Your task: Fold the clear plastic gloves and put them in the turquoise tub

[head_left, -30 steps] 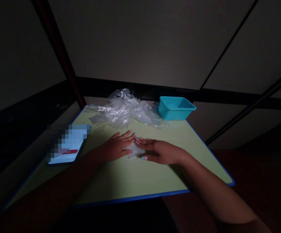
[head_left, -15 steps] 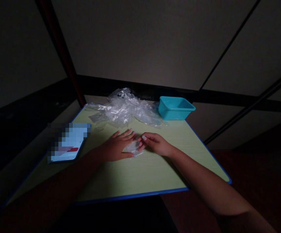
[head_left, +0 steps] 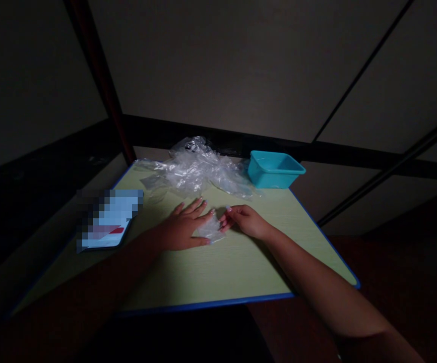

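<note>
A small clear plastic bag (head_left: 209, 230) lies flattened on the light green table. My left hand (head_left: 182, 229) rests palm down at its left side, fingers spread, with thumb and index finger over the bag. At the bag's right edge is my right hand (head_left: 244, 221), fingers curled in and thumb bent close against them. Whether any of the film is between those fingertips cannot be made out. Behind both hands lies a crumpled heap of clear plastic bags (head_left: 191, 169).
A turquoise plastic basket (head_left: 269, 179) stands at the back right, beside the heap. On the left lies a phone or tablet (head_left: 108, 222) with a lit, partly blurred screen. Blue edging runs round the table (head_left: 203, 282). Dark panels rise behind it.
My right hand has drawn slightly right, away from my left, uncovering more of the small bag. My left hand stays almost in place, its fingers a little more spread. The view has shifted slightly.
</note>
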Action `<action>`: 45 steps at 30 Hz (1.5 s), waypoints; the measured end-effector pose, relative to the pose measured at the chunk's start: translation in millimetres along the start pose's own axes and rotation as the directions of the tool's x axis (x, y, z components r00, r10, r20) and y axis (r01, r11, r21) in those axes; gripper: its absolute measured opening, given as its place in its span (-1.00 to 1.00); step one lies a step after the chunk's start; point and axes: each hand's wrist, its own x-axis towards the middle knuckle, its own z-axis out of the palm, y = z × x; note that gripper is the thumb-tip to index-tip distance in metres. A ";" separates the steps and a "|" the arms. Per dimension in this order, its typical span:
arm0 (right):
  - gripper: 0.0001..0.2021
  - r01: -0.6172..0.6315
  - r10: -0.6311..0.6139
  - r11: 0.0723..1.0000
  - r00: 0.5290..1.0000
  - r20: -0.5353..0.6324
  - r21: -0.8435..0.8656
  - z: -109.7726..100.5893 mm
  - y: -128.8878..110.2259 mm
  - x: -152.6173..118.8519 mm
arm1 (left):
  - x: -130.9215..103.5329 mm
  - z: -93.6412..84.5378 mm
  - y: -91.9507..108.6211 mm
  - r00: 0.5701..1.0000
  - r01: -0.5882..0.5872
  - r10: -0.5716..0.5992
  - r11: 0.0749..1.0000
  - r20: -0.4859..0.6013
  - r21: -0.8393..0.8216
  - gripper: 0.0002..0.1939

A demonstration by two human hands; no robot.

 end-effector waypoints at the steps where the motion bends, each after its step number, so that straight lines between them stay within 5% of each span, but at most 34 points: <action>1: -0.39 -0.002 0.002 1.000 1.000 0.001 -0.003 0.2 -0.4 0.0 | -0.2 0.7 -0.8 1.000 -0.008 0.008 1.000 -0.016 0.009 -0.19; 14: -0.35 0.024 -0.020 0.982 1.000 0.020 -0.185 1.9 -6.4 -7.3 | 2.5 -9.0 -4.3 0.936 -0.261 0.231 0.962 -0.264 -0.084 -0.35; 21: -0.40 0.104 -0.103 0.957 0.995 0.016 -0.269 2.7 -8.3 -10.6 | 1.4 -10.7 -6.7 0.937 -0.292 0.252 0.945 -0.244 -0.146 -0.49; 39: -0.40 0.139 -0.142 0.905 0.990 0.023 -0.402 2.0 -10.6 -12.0 | 1.3 -6.6 -4.4 0.950 -0.298 0.282 0.948 -0.135 -0.110 -0.42; 45: -0.41 0.148 -0.142 0.901 0.989 0.046 -0.408 1.1 -8.8 -11.6 | 2.2 -1.3 -6.7 0.972 -0.216 0.204 0.971 -0.118 -0.106 -0.48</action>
